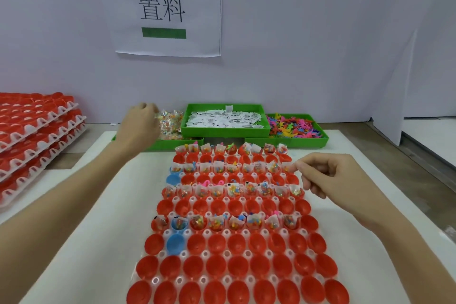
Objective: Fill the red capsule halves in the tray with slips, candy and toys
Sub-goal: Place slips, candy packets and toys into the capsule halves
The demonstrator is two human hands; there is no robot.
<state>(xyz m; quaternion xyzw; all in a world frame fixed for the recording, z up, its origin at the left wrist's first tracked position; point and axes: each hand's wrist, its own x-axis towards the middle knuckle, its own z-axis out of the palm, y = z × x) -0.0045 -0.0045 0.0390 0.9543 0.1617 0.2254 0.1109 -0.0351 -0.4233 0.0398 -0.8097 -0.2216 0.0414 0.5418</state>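
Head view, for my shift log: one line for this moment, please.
left hand: reaching into candy bin | right hand: fingers curled over tray right edge | near rows: empty

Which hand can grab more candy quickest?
The left hand, probably. It is already reaching over the candy bin, far left. The right hand hovers at the capsule tray's right edge, apart from that bin.

Three shallow green plastic bins [225, 106] stand at the back — one of wrapped candies [170, 122], one of white paper slips [223, 118], one of small bright plastic toys [293, 126]. The clear moulded tray [207, 231] holds ten visible rows of glossy red capsule halves [216, 264] — four rows filled — plus three blue capsule halves [174, 244]. Two bare hands are in view.
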